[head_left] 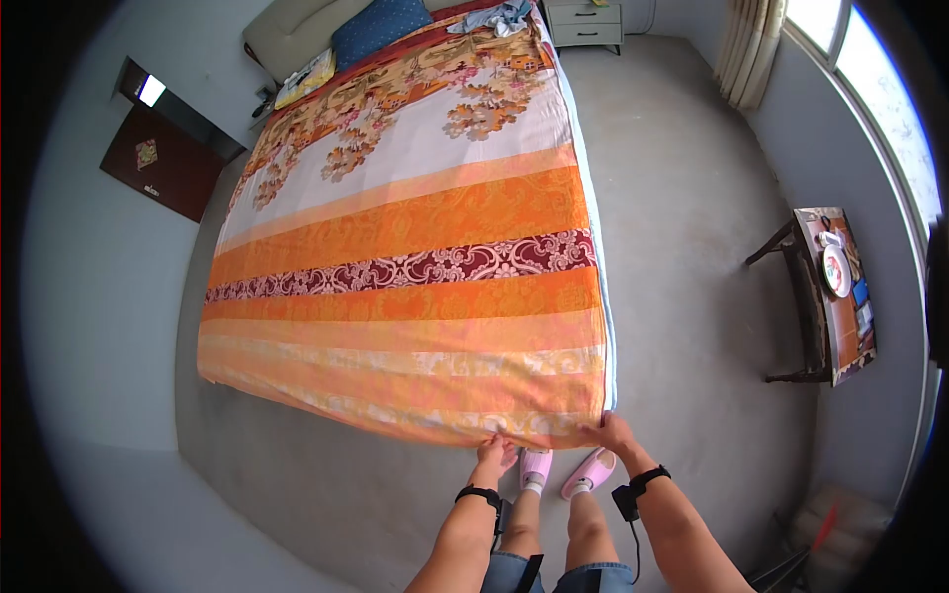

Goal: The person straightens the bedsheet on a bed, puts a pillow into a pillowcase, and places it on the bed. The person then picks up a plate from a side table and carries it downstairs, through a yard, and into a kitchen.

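An orange, white and dark red patterned bed sheet (415, 296) covers the bed and hangs over its foot end. At the sheet's lower edge, my left hand (497, 452) grips the cloth with bent fingers. My right hand (611, 433) holds the same edge near the foot corner on the right, its fingers closed on the cloth. A light blue layer (609, 371) shows along the bed's right side, under the sheet. Both wrists wear black straps.
A blue pillow (378, 30) and crumpled clothes (494, 18) lie at the head end. A white nightstand (585, 27) stands beyond. On the right is a small table (845, 331) with a plate (836, 271). Pink slippers (590, 471) are on my feet below the bed's edge.
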Action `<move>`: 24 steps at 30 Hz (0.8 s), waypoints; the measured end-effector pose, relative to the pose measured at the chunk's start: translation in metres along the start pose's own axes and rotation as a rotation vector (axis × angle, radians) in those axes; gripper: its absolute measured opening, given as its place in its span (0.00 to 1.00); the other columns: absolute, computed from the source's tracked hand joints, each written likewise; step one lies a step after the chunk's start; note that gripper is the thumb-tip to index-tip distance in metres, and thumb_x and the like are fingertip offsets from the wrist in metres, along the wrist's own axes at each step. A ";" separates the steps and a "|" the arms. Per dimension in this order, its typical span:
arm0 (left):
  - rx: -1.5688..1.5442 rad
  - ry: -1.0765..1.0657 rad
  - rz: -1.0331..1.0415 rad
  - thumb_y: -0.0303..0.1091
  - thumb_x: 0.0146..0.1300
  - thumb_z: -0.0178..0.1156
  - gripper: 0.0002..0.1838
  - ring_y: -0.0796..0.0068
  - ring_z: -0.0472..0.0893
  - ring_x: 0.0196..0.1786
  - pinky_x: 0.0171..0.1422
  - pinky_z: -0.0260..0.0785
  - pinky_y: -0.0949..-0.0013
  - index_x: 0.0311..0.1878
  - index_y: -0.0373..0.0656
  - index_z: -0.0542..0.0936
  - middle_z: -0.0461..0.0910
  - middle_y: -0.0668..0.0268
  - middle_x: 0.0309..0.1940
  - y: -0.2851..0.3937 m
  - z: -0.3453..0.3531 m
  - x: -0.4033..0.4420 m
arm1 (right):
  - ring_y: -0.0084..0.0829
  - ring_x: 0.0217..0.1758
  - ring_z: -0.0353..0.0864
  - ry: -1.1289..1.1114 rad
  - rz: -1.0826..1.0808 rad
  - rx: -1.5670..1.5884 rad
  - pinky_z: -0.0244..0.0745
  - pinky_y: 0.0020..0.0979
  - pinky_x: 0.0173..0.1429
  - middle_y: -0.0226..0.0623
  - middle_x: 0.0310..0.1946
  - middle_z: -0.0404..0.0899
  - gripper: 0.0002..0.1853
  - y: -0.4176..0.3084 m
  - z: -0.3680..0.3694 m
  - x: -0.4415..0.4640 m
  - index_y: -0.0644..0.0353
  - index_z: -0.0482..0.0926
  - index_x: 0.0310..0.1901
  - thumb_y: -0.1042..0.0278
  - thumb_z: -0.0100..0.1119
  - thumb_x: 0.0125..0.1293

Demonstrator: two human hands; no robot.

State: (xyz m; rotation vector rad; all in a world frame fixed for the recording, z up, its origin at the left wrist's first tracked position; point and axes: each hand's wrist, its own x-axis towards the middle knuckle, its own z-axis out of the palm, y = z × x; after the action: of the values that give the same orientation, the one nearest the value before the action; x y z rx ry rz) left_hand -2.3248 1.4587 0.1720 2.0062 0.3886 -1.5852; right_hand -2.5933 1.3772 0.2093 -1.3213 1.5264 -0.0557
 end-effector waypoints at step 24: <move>1.728 -0.344 0.670 0.40 0.55 0.54 0.14 0.57 0.78 0.46 0.48 0.69 0.60 0.41 0.44 0.79 0.78 0.50 0.42 0.061 0.106 -0.056 | 0.32 0.32 0.83 0.015 0.347 -0.101 0.75 0.31 0.42 0.36 0.25 0.82 0.16 0.121 -0.144 -0.204 0.61 0.79 0.37 0.55 0.53 0.57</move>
State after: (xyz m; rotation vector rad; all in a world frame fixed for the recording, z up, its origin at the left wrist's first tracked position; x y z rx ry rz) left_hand -2.3914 1.3542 0.2238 2.1588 -2.1988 -1.7562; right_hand -2.8146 1.4934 0.3302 -1.1182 1.7702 0.2345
